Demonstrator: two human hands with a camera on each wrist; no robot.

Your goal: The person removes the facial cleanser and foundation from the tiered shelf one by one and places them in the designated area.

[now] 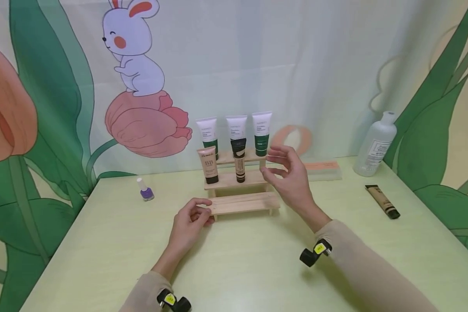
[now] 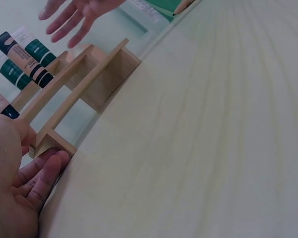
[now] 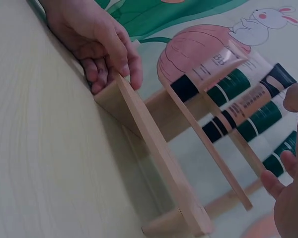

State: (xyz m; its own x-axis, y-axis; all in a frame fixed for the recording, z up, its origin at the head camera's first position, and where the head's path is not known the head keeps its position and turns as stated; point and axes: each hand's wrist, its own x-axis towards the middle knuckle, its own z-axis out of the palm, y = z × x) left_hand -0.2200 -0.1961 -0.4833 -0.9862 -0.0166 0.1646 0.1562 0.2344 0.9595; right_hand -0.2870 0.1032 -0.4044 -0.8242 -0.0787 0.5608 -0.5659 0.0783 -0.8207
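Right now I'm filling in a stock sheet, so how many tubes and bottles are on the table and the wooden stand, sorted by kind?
White-and-green tubes: 3
Gold-and-black tubes: 2
Pinkish BB tube: 1
Small purple bottle: 1
Large white bottle: 1
Total: 8
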